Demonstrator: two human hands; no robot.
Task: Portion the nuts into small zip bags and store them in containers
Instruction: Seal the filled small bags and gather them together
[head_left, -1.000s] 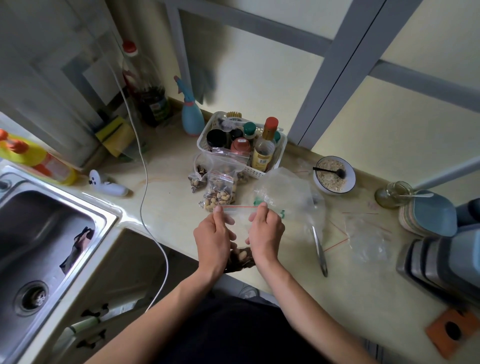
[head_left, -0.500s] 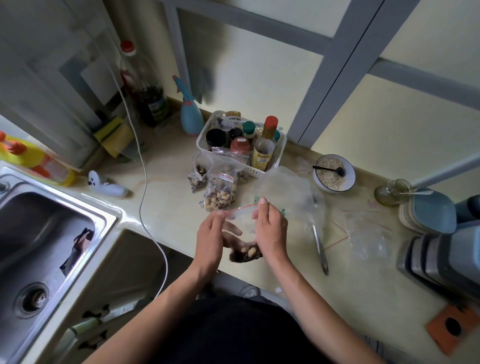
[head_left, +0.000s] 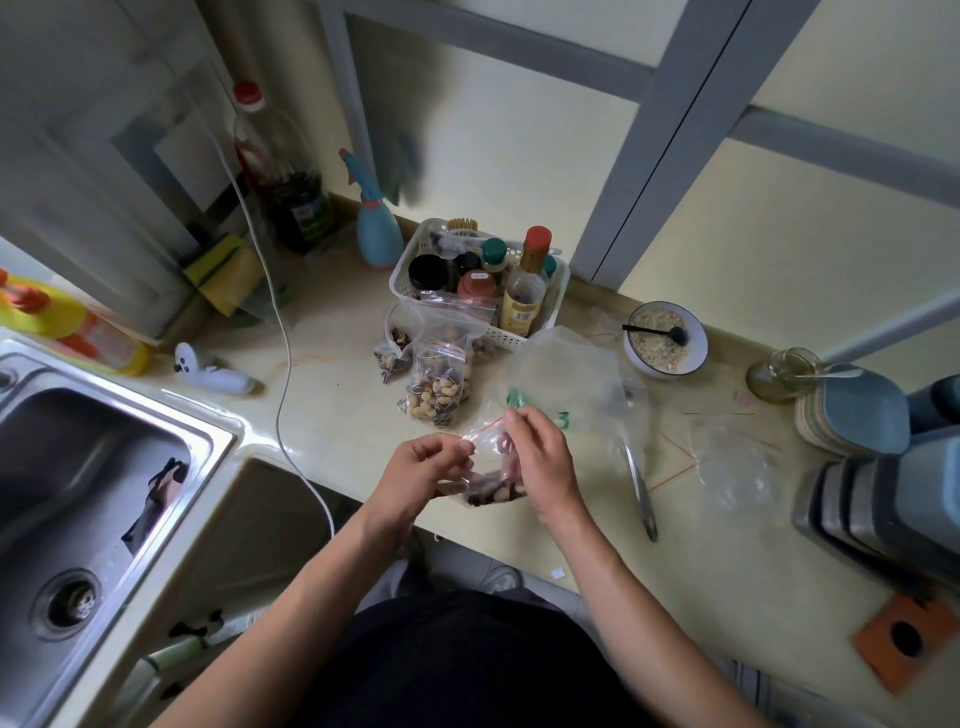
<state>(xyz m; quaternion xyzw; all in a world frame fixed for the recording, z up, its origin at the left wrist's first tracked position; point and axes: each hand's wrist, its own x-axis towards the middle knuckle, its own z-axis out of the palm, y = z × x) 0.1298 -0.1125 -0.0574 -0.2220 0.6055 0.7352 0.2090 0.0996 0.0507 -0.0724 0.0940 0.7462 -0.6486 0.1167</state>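
While a small zip bag (head_left: 485, 470) is held just above the counter (head_left: 332, 415) edge, its red-lined mouth is pinched at one corner by the left hand (head_left: 423, 475) and at the other by the right hand (head_left: 540, 462), thumb and fingers of each pressed together on the plastic. Mixed nuts (head_left: 496, 493) are seen at the bottom of the bag. The sealing step appears to be in hand: the strip looks partly unclosed, though this cannot be told for certain. Next, the zip would need to be pressed shut along its whole length. Filled bags (head_left: 436, 384) lie beyond the held bag, near a basket (head_left: 524, 340); a big bag (head_left: 571, 379) lies just beyond it to the right. No storage container can be made out.
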